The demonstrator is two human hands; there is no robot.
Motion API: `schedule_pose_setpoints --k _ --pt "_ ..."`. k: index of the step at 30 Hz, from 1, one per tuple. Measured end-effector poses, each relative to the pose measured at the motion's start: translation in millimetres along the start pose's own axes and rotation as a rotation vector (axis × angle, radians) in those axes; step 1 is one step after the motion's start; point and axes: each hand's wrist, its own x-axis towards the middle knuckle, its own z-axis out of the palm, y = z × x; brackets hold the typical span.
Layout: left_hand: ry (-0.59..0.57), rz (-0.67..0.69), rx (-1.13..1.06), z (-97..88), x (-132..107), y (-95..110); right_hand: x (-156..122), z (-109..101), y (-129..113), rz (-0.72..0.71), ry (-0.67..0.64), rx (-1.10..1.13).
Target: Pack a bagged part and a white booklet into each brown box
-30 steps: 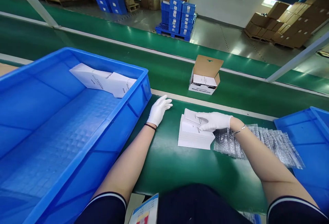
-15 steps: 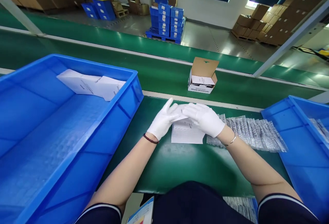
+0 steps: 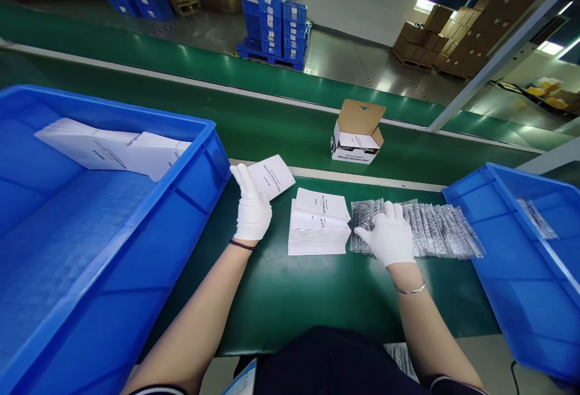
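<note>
My left hand (image 3: 254, 209), in a white glove, holds a white printed booklet (image 3: 273, 176) by its left side, above the green bench (image 3: 299, 298). Between my hands lies a fanned stack of similar booklets (image 3: 317, 239). My right hand (image 3: 390, 237), also gloved, rests over a row of clear bubble-wrap packets (image 3: 446, 231), its thumb apart from the other fingers. Some packets are hidden beneath that palm. Beyond the stack stands an open carton (image 3: 356, 135) with its lid flap up and a booklet on top inside.
A large blue bin (image 3: 181, 232) with white booklets (image 3: 109, 147) stands at the left. Another blue bin (image 3: 521, 262) at the right holds bubble-wrap packets (image 3: 537, 217). A white metal post (image 3: 489, 69) slants up at the right. Stacked blue crates (image 3: 276, 29) stand on the floor beyond.
My hands have moved apart. The left carries a booklet leftward, away from the stack. The right has gone from the booklets to the bubble-wrap packets. The view has shifted slightly right.
</note>
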Motion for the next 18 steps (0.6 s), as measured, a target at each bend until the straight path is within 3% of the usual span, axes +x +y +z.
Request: schedule_pose_setpoints --k 4,8,14,18 --pt "0.038 0.083 0.152 -0.3 -1 -8 9 -3 -5 -0.039 -0.062 0.061" --pt "0.114 0.135 0.221 -2.7 1 -16 15 -3 4 -0.036 -0.069 0.275" --pt "0.214 0.175 0.205 -4.7 3 -23 16 -12 33 0.037 0.015 0.775" --pt "0.219 0.15 0.185 -7.8 1 -20 27 -16 46 0.012 0.082 1.297"
